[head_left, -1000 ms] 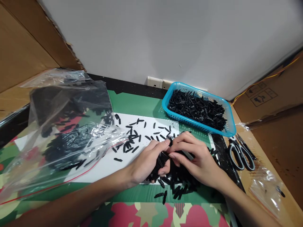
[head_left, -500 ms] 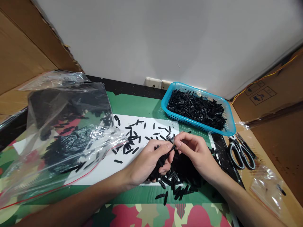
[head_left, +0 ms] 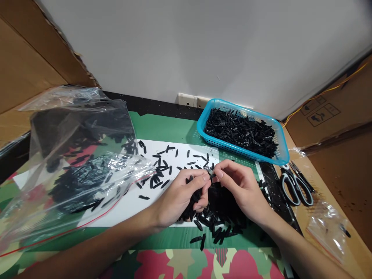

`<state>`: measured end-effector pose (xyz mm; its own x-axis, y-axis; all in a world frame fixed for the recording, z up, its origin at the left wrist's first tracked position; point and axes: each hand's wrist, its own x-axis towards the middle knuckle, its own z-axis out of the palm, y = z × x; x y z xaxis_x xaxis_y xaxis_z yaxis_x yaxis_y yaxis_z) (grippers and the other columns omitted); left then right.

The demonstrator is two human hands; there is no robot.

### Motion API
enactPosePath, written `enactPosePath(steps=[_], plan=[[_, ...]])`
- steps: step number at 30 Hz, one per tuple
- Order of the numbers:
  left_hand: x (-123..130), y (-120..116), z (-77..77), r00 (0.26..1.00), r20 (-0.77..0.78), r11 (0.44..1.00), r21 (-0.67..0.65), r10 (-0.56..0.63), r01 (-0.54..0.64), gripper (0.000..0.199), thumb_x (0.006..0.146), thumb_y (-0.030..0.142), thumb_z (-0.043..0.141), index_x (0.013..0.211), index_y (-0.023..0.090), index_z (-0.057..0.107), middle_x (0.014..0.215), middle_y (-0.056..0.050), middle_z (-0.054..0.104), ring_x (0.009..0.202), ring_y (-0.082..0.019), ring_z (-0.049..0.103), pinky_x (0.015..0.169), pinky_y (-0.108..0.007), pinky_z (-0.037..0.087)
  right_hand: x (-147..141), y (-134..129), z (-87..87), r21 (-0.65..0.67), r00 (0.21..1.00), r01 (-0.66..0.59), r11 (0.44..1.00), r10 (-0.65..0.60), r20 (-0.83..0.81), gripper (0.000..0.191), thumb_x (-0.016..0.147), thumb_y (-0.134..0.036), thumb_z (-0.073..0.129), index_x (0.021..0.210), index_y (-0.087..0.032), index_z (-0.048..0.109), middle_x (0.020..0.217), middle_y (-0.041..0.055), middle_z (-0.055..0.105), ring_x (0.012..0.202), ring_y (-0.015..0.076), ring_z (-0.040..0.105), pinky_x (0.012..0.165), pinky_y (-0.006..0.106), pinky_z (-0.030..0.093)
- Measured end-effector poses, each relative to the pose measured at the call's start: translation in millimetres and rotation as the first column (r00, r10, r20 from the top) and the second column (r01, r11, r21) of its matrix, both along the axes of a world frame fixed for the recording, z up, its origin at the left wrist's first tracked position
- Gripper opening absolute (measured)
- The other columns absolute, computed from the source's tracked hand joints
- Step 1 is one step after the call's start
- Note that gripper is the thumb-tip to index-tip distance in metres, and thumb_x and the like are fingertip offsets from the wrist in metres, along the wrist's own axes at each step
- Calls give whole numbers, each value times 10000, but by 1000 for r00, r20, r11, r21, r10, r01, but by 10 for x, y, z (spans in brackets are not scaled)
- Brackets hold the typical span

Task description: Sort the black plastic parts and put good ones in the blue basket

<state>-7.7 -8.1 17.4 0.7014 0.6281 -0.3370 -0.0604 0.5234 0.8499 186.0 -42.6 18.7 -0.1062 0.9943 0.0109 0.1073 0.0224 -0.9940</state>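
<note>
My left hand (head_left: 186, 193) is curled round a bunch of small black strips (head_left: 187, 209), and its thumb and forefinger meet at one black piece (head_left: 213, 176). The thumb and forefinger of my right hand (head_left: 240, 186) pinch the other end of that piece, close beside the left fingertips. Beneath both hands lies a dark heap of black strips (head_left: 229, 205), partly hidden by them. More strips (head_left: 162, 166) are scattered over a white sheet (head_left: 128, 205) behind and left of my hands.
A blue basket (head_left: 244, 152) full of black strips stands at the back right. Scissors (head_left: 293, 190) and a small plastic bag (head_left: 328, 228) lie at the right. A large clear bag (head_left: 87, 174) with black strips covers the left side. Cardboard (head_left: 343, 155) stands at the right.
The fingertips of both hands have shifted slightly, and the black piece between them now lies more level. The camera view has moved a little.
</note>
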Motion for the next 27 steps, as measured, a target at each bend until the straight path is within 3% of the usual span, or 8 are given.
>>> enactPosePath(steps=[7,27], plan=[[11,-4,22,1000,25,1000,30,1,-1,420,1045,481,567,740,198,510,521,53,485,418,-73,386,402,-172,354,17,-21,50,12,998,-45,999,44,55,307,1017,-479,682,885,-203,666,834,13,654,768,167,564,715,282,461],[28,-12,18,999,32,1000,12,-14,14,390,1055,387,540,720,191,509,505,56,473,415,-66,389,416,-159,358,12,-39,37,2,998,-49,999,49,27,163,966,-266,654,821,-192,669,762,-4,626,730,157,534,694,290,422]])
